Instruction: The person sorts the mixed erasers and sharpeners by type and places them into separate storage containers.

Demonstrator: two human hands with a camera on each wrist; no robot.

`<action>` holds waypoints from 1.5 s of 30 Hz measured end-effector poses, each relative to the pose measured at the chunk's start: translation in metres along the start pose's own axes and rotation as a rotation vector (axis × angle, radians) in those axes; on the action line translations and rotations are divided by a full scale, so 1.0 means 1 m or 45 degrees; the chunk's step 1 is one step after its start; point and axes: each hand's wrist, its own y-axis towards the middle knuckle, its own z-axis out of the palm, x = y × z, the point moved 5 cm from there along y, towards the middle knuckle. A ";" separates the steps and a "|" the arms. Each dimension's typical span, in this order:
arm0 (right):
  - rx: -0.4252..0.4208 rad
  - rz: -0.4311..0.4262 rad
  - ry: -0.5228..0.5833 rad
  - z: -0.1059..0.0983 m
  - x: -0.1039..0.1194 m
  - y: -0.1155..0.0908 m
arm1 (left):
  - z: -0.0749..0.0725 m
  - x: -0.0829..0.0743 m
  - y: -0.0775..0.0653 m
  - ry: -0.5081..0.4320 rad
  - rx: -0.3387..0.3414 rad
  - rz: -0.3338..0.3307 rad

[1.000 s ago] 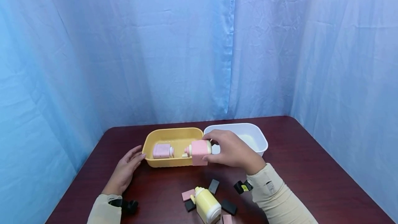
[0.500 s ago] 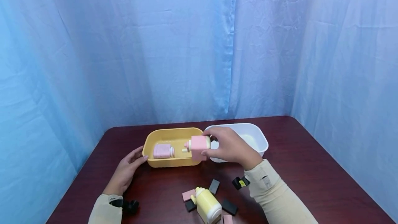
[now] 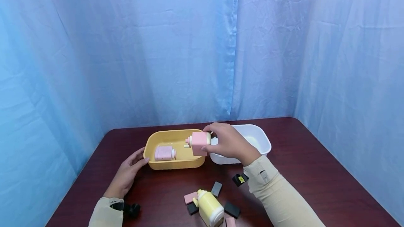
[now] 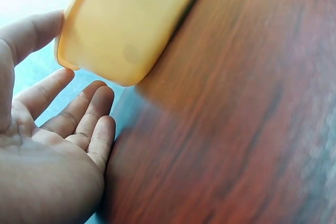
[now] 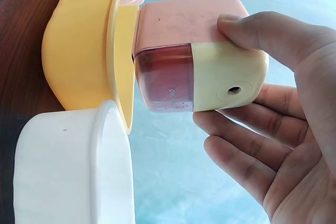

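Note:
My right hand grips a pink and cream pencil sharpener with a crank, holding it above the right end of the yellow bin. The right wrist view shows its thumb on the pink side and fingers beneath, with the pencil hole and clear shavings drawer visible. My left hand holds the bin's near left corner between thumb and index finger; its other fingers are loosely bent away from the wall. A pale pink sharpener lies on its side inside the yellow bin.
A white bin stands right beside the yellow one. Nearer on the dark red table lie a yellow sharpener, pink blocks and black blocks. Blue curtains hang behind.
My right hand has lifted the pink sharpener higher and slightly left, away from the yellow bin's near rim. The left hand stays at the corner of the bin.

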 end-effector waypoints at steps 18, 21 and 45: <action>0.019 0.048 0.015 0.019 -0.001 0.028 | 0.002 -0.001 -0.003 0.033 0.007 0.009; 0.038 0.064 0.009 0.024 -0.002 0.030 | 0.002 -0.001 -0.002 0.037 0.003 0.003; 0.048 0.203 -0.025 0.053 -0.010 0.047 | 0.000 0.002 0.000 0.075 -0.025 -0.008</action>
